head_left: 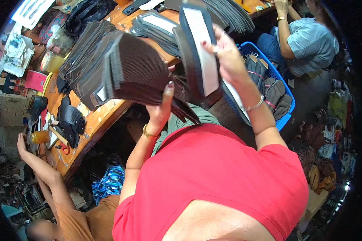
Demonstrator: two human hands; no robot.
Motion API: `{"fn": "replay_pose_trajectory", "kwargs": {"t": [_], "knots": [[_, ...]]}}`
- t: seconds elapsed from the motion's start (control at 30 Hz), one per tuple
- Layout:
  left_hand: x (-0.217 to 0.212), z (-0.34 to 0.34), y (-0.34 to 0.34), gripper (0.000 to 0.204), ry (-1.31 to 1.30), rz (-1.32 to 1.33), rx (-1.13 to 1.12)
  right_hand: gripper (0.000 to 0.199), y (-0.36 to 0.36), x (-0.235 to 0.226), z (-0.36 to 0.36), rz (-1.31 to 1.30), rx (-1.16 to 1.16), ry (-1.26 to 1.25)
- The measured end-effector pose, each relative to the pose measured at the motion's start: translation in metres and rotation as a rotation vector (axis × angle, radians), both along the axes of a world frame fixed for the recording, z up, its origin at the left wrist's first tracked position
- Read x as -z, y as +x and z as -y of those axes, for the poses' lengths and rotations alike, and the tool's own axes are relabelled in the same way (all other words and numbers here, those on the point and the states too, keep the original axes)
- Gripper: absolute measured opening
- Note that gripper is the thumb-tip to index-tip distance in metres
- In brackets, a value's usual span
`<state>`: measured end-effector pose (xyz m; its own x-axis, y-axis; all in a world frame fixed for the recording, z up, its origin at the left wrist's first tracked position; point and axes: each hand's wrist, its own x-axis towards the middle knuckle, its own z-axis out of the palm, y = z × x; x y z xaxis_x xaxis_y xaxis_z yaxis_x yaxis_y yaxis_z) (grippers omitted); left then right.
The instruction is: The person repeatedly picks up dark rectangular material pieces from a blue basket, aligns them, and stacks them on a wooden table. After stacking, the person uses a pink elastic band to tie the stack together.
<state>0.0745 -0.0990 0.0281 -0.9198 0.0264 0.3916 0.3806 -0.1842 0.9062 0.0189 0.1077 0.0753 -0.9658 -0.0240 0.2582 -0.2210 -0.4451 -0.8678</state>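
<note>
My left hand (161, 108) is closed on a thick stack of dark brown ribbed pieces (138, 66), cut with curved edges. Its thumb lies over the near side of the stack, which is held above the table's edge. To the right and higher up, my right hand (229, 58) grips a long dark piece with a white strip (201, 48) along its face. A plain brown piece (184, 56) hangs close behind it; I cannot tell whether the same fingers hold that too.
Fanned stacks of dark pieces (82, 60) cover much of the wooden table (104, 120). A hammer (58, 134) and an amber jar (40, 137) lie near its left end. On my right stands a blue basket (287, 92) of bundled pieces. Two people (309, 44) (84, 217) sit nearby.
</note>
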Motion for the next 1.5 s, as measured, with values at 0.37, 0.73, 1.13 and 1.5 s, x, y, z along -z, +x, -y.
{"fn": "replay_pose_trajectory", "kwargs": {"t": [0.37, 0.73, 1.13, 1.5], "knots": [[-0.007, 0.064, -0.003, 0.056, 0.231, 0.248, -0.107, 0.064, -0.127, -0.090, -0.004, -0.203, -0.368, 0.332], [-0.002, 0.042, -0.067, 0.052, 0.488, 0.689, 0.177, 0.065, -0.213, 0.057, 0.026, -0.078, 0.066, 0.844], [0.014, -0.003, -0.144, 0.051, 0.556, 0.715, 0.236, 0.080, -0.196, 0.045, 0.010, 0.198, -0.228, 0.867], [0.006, 0.007, -0.141, 0.048, 0.490, 0.767, 0.322, 0.065, -0.188, 0.038, 0.040, -0.053, -0.112, 1.176]]}}
